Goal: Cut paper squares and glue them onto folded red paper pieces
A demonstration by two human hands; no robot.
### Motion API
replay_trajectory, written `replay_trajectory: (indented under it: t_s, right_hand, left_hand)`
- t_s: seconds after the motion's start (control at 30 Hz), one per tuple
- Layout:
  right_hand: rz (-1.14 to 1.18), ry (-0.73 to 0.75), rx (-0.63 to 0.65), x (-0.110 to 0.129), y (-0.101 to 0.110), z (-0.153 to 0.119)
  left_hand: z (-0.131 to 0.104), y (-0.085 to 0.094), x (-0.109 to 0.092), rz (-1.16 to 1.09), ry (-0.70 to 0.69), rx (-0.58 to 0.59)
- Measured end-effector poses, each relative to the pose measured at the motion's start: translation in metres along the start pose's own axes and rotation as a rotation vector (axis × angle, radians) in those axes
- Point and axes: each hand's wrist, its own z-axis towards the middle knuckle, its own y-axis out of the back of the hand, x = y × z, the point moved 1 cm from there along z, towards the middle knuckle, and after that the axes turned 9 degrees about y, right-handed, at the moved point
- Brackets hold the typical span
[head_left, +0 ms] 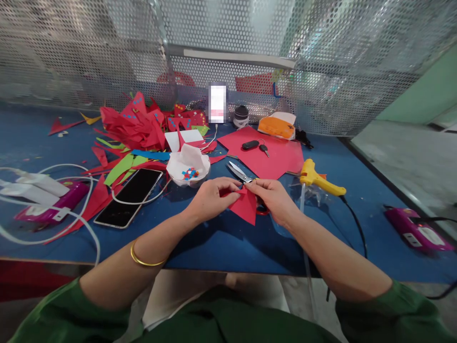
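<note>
A small folded red paper piece [244, 206] is held between both hands above the blue table. My left hand [215, 196] pinches its upper left side. My right hand [272, 196] grips its top right corner. Just beyond the hands lie scissors [238, 171], blades pointing away to the left; a red handle shows partly behind the paper and my right hand. To the left of the scissors, a bowl lined with white paper [189, 164] holds small blue, red and white bits [190, 174].
Red paper cutouts [143, 126] are heaped at back left, near a black phone [130, 197] and a purple power strip [53, 205]. Keys [264, 149] lie on a red sheet [274, 159]. A yellow glue gun [319, 178] and another purple strip [416, 228] stand right.
</note>
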Motion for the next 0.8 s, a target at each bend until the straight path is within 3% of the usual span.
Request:
replay_trajectory:
  t_s: [0.13, 0.27, 0.4, 0.5, 0.57, 0.67, 0.8]
  right_hand:
    - [-0.12, 0.09, 0.034, 0.0, 0.0, 0.0]
    - [-0.45, 0.292, 0.044, 0.012, 0.011, 0.001]
    - [-1.024, 0.473, -0.15, 0.036, 0.047, -0.006]
    - [-1.579, 0.309, -0.237, 0.043, 0.087, -0.014]
    - [-1.764, 0.139, -0.205, 0.038, 0.114, -0.015]
    - [-1.848, -0.016, -0.051, 0.024, 0.144, -0.011]
    - [-1.844, -0.001, 0.011, 0.012, 0.156, -0.003]
  left_hand:
    - [0.001, 0.001, 0.001, 0.009, 0.012, -0.015]
    - [0.003, 0.003, 0.004, -0.014, 0.02, -0.037]
    - [0.004, 0.005, 0.005, -0.065, 0.024, -0.057]
    - [0.004, 0.007, 0.004, -0.09, 0.029, -0.074]
    - [0.003, 0.007, 0.003, -0.102, 0.024, -0.086]
    - [0.003, 0.007, 0.002, -0.109, 0.058, -0.087]
    - [0.002, 0.008, 0.002, -0.17, 0.122, -0.092]
